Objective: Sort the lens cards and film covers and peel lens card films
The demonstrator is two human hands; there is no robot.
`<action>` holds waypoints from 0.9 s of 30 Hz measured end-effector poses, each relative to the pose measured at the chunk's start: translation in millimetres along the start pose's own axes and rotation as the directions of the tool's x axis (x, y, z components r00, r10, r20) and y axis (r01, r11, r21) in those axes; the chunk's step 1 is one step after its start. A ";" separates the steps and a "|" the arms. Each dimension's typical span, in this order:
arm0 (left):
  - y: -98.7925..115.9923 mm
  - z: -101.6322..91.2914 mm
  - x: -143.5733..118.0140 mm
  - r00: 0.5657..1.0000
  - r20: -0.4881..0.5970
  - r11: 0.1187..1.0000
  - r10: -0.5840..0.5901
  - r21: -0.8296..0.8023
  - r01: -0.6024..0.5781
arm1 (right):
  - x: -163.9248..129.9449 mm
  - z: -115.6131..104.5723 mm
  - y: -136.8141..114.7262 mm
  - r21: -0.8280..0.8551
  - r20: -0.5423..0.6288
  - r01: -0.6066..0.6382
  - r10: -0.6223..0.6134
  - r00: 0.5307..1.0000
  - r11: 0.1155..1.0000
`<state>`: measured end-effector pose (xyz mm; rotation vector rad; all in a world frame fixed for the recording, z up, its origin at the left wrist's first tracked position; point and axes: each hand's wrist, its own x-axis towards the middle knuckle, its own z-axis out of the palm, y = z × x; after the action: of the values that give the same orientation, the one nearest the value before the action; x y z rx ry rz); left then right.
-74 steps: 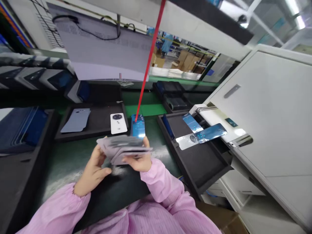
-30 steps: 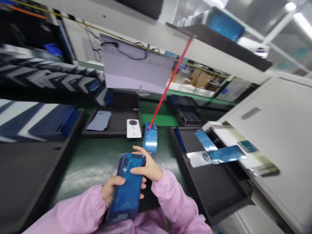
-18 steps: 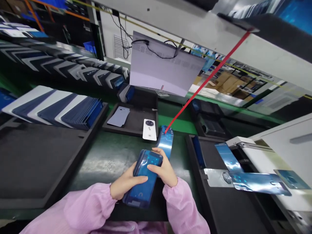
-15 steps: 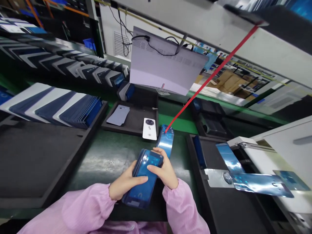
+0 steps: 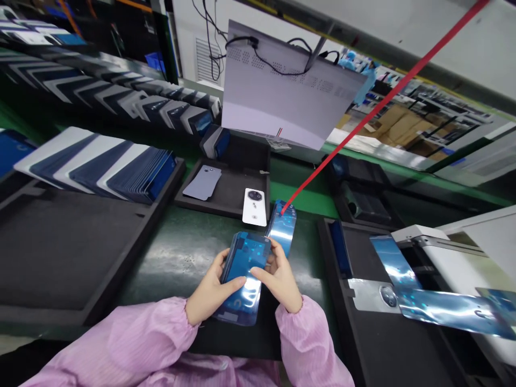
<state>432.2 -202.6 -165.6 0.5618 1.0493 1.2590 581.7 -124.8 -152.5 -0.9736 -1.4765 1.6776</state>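
Between my two hands is a stack of blue film-covered phone back panels (image 5: 250,252), tilted toward me over the dark green bench. My left hand (image 5: 210,290) wraps its left edge, with the thumb lying on the top panel. On the right edge, my right hand (image 5: 281,279) grips the stack, its thumb also on the blue face. Just behind the right hand, more blue film-covered panels (image 5: 282,228) lie on the bench. A white phone back panel (image 5: 254,207) with a round dark camera ring leans at the front edge of a black tray (image 5: 231,185).
Grey-lilac panels (image 5: 202,183) lie in the black tray. To the left, a big tray (image 5: 52,252) holds rows of white and blue panels (image 5: 116,166). A right-hand tray (image 5: 395,344) carries a silver panel (image 5: 373,295) and blue films (image 5: 451,310). A red strap (image 5: 379,107) slants down.
My hands have turned the stack more upright and evened its sides, and the right fingers have slid behind its right edge. The view has shifted slightly, so the surroundings appear farther right.
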 end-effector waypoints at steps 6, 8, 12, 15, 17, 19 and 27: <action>3.8 -1.1 2.7 0.998 -0.058 0.991 0.033 -0.126 -0.040 | 0.3 -15.8 -6.7 -0.078 -0.033 -0.069 0.066 0.997 0.995; 6.0 -1.8 2.7 0.999 -0.048 0.981 0.020 -0.190 -0.029 | 0.1 -27.9 -12.1 0.000 -0.141 -0.041 0.041 0.989 0.999; 11.3 -4.6 3.0 0.999 0.027 0.954 -0.016 -0.300 0.023 | -1.8 -41.4 -17.8 0.178 -0.269 0.025 0.024 0.963 0.984; 13.2 -8.2 4.4 0.991 0.100 0.915 -0.095 -0.384 0.126 | -4.1 -29.0 -13.2 0.203 -0.186 -0.009 0.047 0.981 0.979; 12.7 -10.8 5.7 0.976 0.154 0.887 -0.157 -0.413 0.208 | -5.3 -14.0 -7.6 0.157 -0.086 -0.049 0.063 0.994 0.986; 11.5 -12.7 6.6 0.961 0.199 0.863 -0.194 -0.430 0.264 | -5.7 -1.2 -2.9 0.087 -0.024 -0.048 0.050 0.998 0.995; 14.7 -12.6 3.3 0.973 0.139 0.891 -0.184 -0.393 0.225 | -3.7 -7.1 -3.8 0.120 -0.043 -0.067 0.072 0.996 0.991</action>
<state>414.0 -198.0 -160.1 0.1827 0.7122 1.2039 589.8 -124.2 -148.9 -1.0033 -1.3103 1.7583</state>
